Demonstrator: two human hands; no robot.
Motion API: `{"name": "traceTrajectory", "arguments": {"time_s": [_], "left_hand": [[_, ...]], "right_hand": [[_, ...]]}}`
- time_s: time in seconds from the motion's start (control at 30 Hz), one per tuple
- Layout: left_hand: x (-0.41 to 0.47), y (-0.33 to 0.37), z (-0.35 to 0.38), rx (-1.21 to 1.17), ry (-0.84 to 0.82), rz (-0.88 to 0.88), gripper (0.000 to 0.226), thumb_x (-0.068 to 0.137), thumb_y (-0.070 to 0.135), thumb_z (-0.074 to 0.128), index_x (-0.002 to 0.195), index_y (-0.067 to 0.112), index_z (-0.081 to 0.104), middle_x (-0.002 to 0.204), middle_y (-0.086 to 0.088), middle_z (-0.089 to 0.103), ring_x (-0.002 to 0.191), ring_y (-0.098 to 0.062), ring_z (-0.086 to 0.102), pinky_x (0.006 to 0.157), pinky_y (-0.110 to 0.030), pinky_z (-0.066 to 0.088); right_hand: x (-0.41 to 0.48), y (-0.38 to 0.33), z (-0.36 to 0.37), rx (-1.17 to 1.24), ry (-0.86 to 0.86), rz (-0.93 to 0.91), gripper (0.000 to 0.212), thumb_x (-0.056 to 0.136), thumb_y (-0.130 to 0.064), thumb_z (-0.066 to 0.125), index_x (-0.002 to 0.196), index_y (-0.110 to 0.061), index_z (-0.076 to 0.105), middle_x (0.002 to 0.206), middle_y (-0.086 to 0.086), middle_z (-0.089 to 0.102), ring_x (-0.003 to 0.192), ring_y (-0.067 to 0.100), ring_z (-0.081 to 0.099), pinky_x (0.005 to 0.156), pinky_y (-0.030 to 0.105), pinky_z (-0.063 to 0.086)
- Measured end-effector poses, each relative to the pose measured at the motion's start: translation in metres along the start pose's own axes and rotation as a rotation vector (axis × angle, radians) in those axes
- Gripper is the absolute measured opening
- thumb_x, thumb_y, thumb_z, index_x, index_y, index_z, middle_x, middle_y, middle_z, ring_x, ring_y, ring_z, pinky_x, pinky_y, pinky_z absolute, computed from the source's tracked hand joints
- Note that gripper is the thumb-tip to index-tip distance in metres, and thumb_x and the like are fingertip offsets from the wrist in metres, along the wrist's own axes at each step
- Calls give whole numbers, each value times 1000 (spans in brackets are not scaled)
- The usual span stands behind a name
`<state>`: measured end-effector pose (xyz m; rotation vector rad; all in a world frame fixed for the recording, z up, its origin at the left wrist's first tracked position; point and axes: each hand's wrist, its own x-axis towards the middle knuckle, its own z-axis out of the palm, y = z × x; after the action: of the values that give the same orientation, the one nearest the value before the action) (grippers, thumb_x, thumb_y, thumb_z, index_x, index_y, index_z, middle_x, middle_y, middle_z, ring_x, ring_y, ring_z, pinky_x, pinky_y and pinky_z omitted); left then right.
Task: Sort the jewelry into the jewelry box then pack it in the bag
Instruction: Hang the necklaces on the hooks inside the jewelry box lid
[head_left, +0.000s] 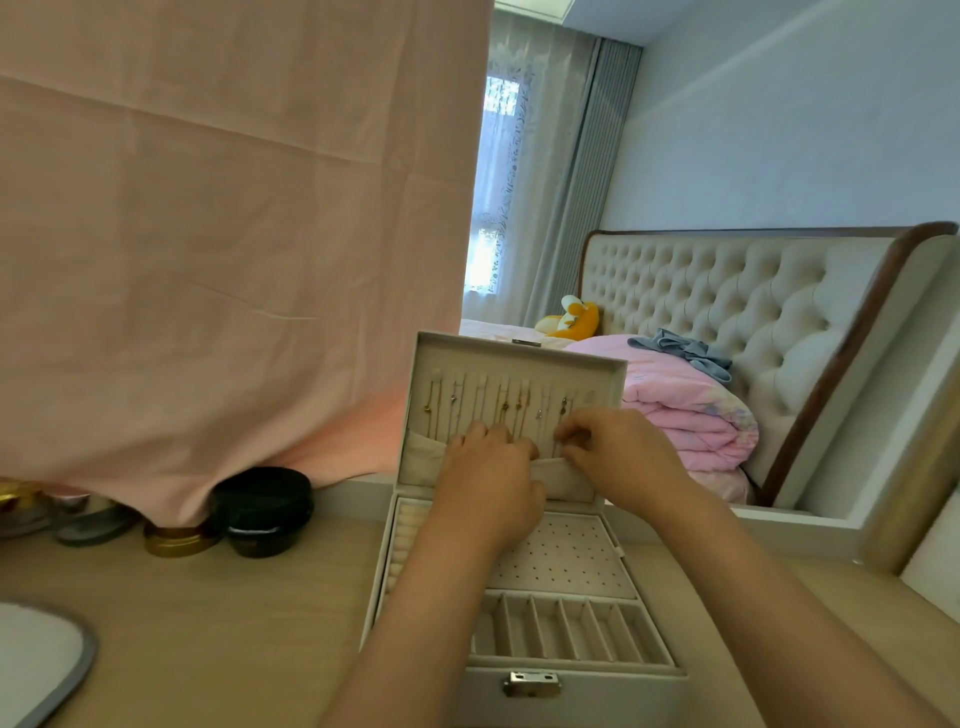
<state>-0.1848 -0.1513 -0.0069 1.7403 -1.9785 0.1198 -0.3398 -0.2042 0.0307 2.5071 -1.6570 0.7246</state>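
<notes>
Right-hand grip (613, 447) pinched shut on a necklace end at the jewelry box (524, 587) lid's pocket (566, 480), left hand (488, 467) curled flat on that pocket edge, likely holding it open so hanging chains (498, 408) tuck in; box open on bench (234, 623).

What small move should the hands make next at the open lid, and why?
Probably tuck the loose chain ends into the fabric pocket on the lid of the white jewelry box. Both the left hand and right hand pinch at its edge, below the hanging necklaces.
</notes>
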Motion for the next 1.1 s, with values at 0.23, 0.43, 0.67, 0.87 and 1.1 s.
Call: {"name": "traceTrajectory", "arguments": {"time_s": [0.23, 0.43, 0.67, 0.87, 1.1], "left_hand": [[1, 2, -3, -15, -13, -13, 48, 95, 35, 50, 143, 27, 51, 140, -1, 51, 130, -22, 38, 111, -41, 30], [-10, 20, -25, -197, 35, -3, 44, 95, 37, 56, 139, 32, 52, 136, 7, 55, 126, -16, 46, 111, -42, 40], [-57, 57, -51, -343, -69, 73, 19, 96, 41, 59, 111, 32, 65, 98, 15, 63, 88, -3, 59, 79, -29, 55], [-114, 71, -59, -275, -219, 157, 5, 92, 33, 61, 92, 33, 66, 86, 13, 63, 78, -5, 59, 72, -32, 54], [-160, 68, -39, -189, -328, 193, 5, 92, 29, 64, 95, 31, 67, 85, 15, 64, 79, -3, 58, 71, -22, 48]], "right_hand": [[-11, 1, -1, 22, -92, -56, 22, 93, -25, 63, 111, -30, 73, 115, -11, 66, 103, 11, 62, 90, 37, 54], [-40, 6, -33, 218, -56, -41, 17, 91, -25, 68, 107, -29, 74, 105, -14, 70, 96, 3, 63, 89, 29, 52], [-106, 6, -68, 403, -206, -10, 6, 91, -24, 71, 92, -29, 75, 91, -8, 73, 50, -5, 59, 57, 18, 47], [-170, -1, -74, 345, -482, -75, 5, 90, -21, 71, 86, -24, 73, 89, 1, 72, 47, 2, 58, 53, 21, 48], [-207, 3, -47, 229, -594, -1, 9, 87, -20, 75, 92, -28, 73, 89, -9, 69, 54, 3, 59, 55, 21, 49]]}}
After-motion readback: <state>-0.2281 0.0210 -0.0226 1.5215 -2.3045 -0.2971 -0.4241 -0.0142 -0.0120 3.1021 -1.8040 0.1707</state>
